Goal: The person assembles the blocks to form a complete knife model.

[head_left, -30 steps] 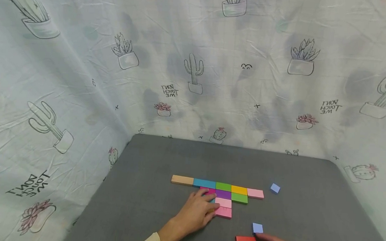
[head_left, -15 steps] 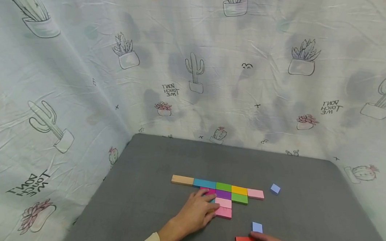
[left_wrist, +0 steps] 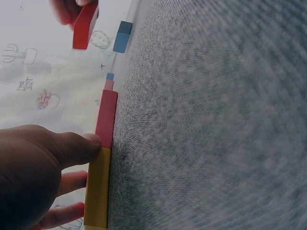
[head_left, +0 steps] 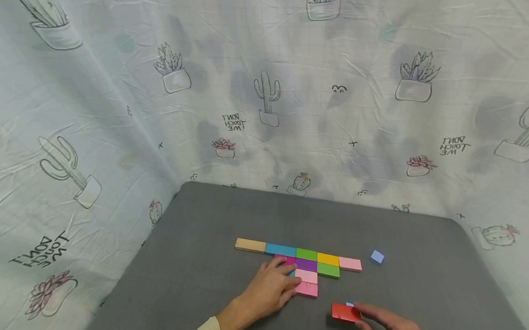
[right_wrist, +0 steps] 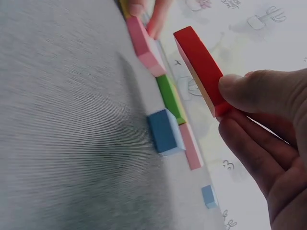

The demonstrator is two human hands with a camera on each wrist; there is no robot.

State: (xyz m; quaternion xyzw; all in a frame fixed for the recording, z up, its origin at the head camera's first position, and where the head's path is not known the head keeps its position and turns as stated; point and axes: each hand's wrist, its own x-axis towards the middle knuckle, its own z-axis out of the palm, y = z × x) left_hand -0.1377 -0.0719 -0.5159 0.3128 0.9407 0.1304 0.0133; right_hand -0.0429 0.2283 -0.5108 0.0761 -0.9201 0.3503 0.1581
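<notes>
My right hand (head_left: 392,328) pinches one end of a flat red block (head_left: 344,312) between thumb and fingers. The block hangs above the grey table, its shadow below. Right behind it is a light blue block (right_wrist: 164,133), mostly hidden in the head view. My left hand (head_left: 267,289) rests with spread fingers on the left side of a flat layout of coloured blocks. Its fingertips touch a magenta block (head_left: 285,260) and a pink block (head_left: 306,289). In the left wrist view, its thumb lies where a yellow block (left_wrist: 97,187) meets the pink one.
A top row runs from a tan block (head_left: 250,245) through blue, green and yellow to a light pink block (head_left: 350,264). Beneath are purple and green blocks. Another light blue block (head_left: 377,257) lies apart at right. Patterned cloth (head_left: 304,87) hangs behind the table (head_left: 208,212).
My right hand has closed its thumb and fingers on the red block and lifted it off the table, moving it slightly forward over the light blue block. The left hand stays in place.
</notes>
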